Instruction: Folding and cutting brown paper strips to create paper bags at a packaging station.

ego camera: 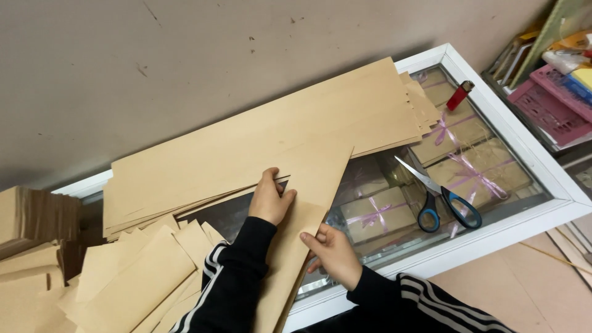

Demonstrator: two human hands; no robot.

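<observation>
A long brown kraft-paper sheet [308,185] lies slanted across a glass-topped case, folded over a flat stack of the same paper [259,135]. My left hand [270,198] presses down on the sheet near the stack's edge, fingers curled onto the paper. My right hand [333,250] pinches the sheet's right edge lower down, thumb on top. Both arms wear black sleeves with white stripes.
Blue-handled scissors [441,200] lie open on the glass to the right. A red lighter [459,95] rests near the far right corner. Gift boxes with purple ribbon [475,169] show under the glass. Cut paper pieces [135,271] pile at left. The white frame [530,148] borders the case; a pink crate [549,98] stands beyond.
</observation>
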